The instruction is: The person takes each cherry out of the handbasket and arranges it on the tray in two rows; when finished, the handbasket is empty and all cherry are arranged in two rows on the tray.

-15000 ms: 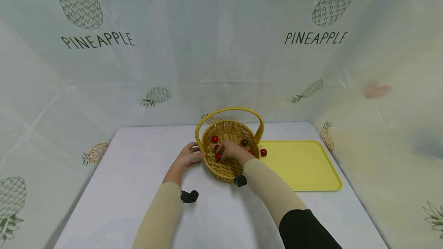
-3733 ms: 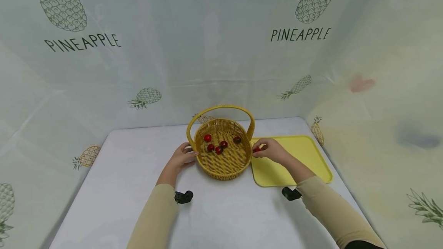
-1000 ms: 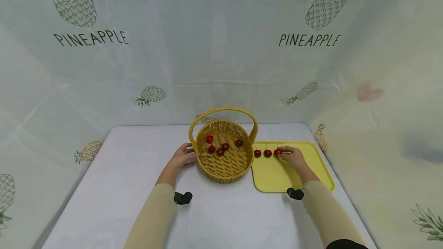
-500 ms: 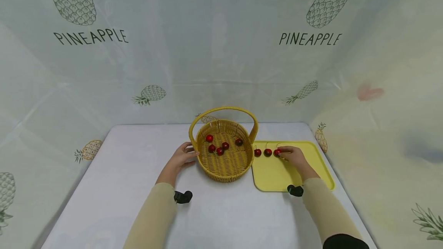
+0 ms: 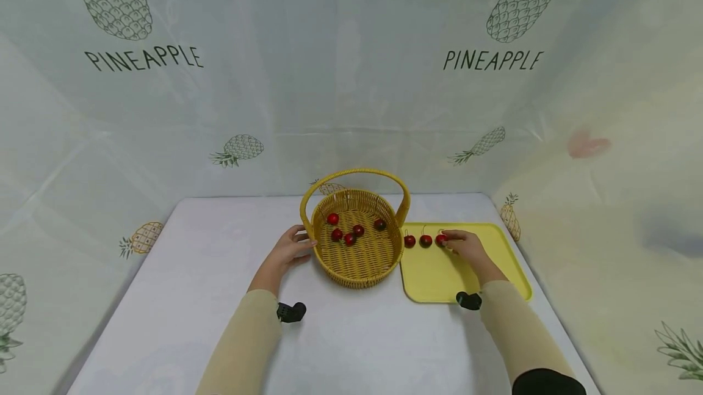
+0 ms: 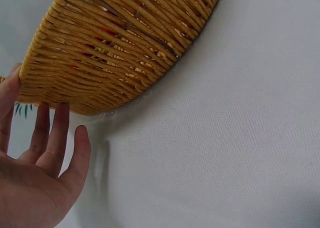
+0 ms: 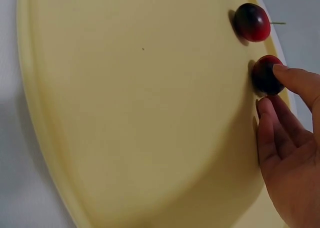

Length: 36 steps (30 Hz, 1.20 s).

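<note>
A round yellow wicker basket [image 5: 359, 273] with a tall arched handle stands at mid-table, several red cherries [image 5: 349, 239] lying loose inside. At its left side my left hand [image 5: 287, 253] holds the rim, the thumb at the edge and fingertips against the outer weave [image 6: 85, 82]; the little finger stands free. To the right, a yellow tray [image 5: 434, 279] bears three cherries in a row along its far edge. My right hand [image 5: 467, 250] pinches the rightmost cherry [image 7: 267, 75], its thumb on top and fingers low beside it. The middle cherry [image 7: 252, 22] has a thin stem.
A white-covered table [image 5: 219, 242] lies beneath everything, backed by a pale curtain [image 5: 307, 96] printed with pineapples. The basket's right side overlaps the tray's left edge in the head view. Another pale sheet [image 5: 615, 212] hangs along the right side.
My right hand has gone from inside the basket to the tray, where a row of three cherries now lies. My left hand has stayed at the basket. Over the last second both hands hardly move.
</note>
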{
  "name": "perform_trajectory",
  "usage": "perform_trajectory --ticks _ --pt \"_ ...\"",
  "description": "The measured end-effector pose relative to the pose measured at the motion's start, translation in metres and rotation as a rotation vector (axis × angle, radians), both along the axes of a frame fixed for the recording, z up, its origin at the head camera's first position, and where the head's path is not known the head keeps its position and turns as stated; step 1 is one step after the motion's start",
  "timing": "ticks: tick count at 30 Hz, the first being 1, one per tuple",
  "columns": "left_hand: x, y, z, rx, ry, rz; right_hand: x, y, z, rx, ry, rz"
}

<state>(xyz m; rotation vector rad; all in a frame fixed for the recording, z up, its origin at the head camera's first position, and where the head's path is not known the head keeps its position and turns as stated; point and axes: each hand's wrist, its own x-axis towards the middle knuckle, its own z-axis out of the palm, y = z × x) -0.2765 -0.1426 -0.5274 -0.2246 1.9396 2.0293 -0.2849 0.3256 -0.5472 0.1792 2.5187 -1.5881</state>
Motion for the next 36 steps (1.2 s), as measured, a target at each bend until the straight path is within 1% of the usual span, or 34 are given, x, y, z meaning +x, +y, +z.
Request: perform_trajectory --ticks 5,9,14,18,23,27,32,36 --pt "-0.001 0.001 -0.002 -0.011 -0.005 0.008 -0.002 0.001 0.000 0.009 0.009 -0.011" --pt "-0.001 0.001 -0.002 -0.003 -0.010 0.006 -0.002 0.002 0.005 0.023 0.029 -0.010" --pt "-0.001 0.001 -0.002 0.008 -0.007 0.008 0.000 0.002 0.017 0.037 0.087 0.013" --pt "-0.001 0.002 -0.002 0.011 -0.006 -0.001 0.003 -0.002 0.030 0.036 0.103 0.044" --pt "-0.001 0.002 -0.001 0.009 -0.001 0.005 0.008 -0.017 0.048 0.060 0.126 0.104" --pt "-0.001 0.001 -0.001 -0.002 0.005 0.002 0.012 -0.032 0.059 0.054 0.134 0.153" --pt "-0.001 0.002 0.001 -0.001 0.009 -0.009 0.016 -0.052 0.069 0.047 0.137 0.198" --pt "0.001 0.003 0.003 -0.008 0.012 -0.007 0.019 -0.069 0.073 0.016 0.136 0.228"
